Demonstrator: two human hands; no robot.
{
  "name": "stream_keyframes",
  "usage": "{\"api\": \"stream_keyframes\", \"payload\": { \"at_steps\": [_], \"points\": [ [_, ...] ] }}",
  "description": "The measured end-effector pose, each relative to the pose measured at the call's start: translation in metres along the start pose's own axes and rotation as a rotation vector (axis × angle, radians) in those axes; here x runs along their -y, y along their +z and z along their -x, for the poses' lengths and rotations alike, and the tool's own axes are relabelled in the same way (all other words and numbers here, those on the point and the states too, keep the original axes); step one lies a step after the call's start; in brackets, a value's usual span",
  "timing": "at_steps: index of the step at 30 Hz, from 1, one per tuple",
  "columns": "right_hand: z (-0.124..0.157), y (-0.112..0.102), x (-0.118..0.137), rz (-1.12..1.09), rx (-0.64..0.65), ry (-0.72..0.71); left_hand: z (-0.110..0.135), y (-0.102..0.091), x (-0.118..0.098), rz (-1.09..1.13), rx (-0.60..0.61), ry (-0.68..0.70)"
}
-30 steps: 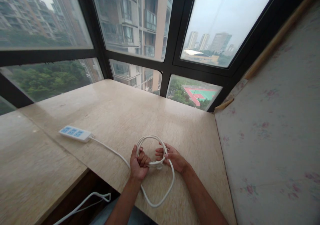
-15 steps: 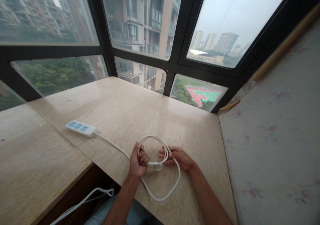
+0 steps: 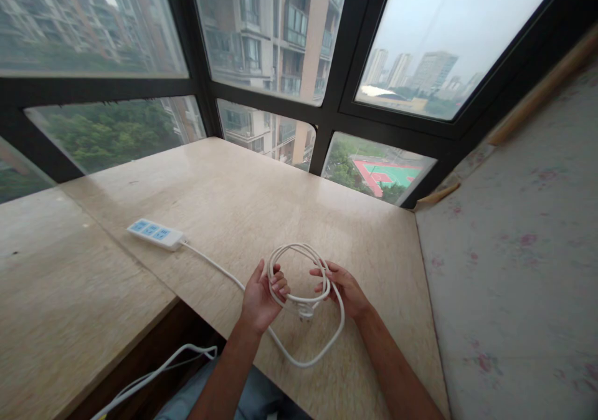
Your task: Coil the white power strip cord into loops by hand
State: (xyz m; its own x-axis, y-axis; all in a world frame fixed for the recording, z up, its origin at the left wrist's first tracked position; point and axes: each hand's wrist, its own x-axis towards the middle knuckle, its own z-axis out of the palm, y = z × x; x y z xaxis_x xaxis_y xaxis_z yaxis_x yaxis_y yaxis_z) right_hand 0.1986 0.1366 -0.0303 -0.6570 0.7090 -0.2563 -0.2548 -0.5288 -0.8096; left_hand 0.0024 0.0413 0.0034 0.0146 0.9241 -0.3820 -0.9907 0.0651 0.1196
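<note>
A white power cord (image 3: 299,298) is wound into several loops above the counter, between my hands. My left hand (image 3: 263,295) grips the left side of the coil, its fingers curled around the strands. On the other side, my right hand (image 3: 344,288) has its fingers curled about the loops' right edge. The cord's plug (image 3: 305,311) hangs at the bottom of the coil. One larger, looser loop droops below it toward me. From there the cord runs left to a white power strip (image 3: 156,233) with blue socket faces, lying flat on the counter.
The beige stone counter (image 3: 224,189) has a cut-out at its front left, where another white cable (image 3: 154,370) hangs. Dark-framed windows (image 3: 327,111) border the far side. A flower-patterned wall (image 3: 504,295) closes off the right.
The coil and both hands have shifted slightly right in view. My right hand's fingers have gone from outstretched to curled around the coil. My left hand's grip looks a little looser.
</note>
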Motion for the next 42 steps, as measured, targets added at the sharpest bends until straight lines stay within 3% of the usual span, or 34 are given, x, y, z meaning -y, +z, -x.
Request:
{"api": "stream_keyframes", "payload": {
  "at_steps": [8, 16, 22, 30, 33, 42],
  "points": [
    [-0.005, 0.003, -0.013, -0.035, -0.036, -0.007, 0.002, 0.008, -0.001, 0.012, -0.081, 0.024],
    [-0.001, -0.004, -0.008, -0.026, -0.018, 0.015, 0.001, 0.008, 0.000, 0.017, -0.079, 0.072],
    [0.002, -0.007, -0.006, -0.139, -0.053, 0.005, -0.004, 0.008, -0.001, 0.003, -0.189, 0.034],
    [-0.001, -0.003, -0.016, -0.305, -0.060, -0.052, -0.007, 0.005, 0.002, -0.161, -0.279, 0.090],
    [-0.002, -0.002, -0.018, -0.314, -0.067, -0.055, -0.005, 0.006, 0.002, -0.214, -0.316, 0.052],
    [-0.004, -0.007, -0.019, -0.419, -0.013, -0.061, 0.000, 0.010, -0.004, -0.323, -0.253, -0.091]
  ]
}}
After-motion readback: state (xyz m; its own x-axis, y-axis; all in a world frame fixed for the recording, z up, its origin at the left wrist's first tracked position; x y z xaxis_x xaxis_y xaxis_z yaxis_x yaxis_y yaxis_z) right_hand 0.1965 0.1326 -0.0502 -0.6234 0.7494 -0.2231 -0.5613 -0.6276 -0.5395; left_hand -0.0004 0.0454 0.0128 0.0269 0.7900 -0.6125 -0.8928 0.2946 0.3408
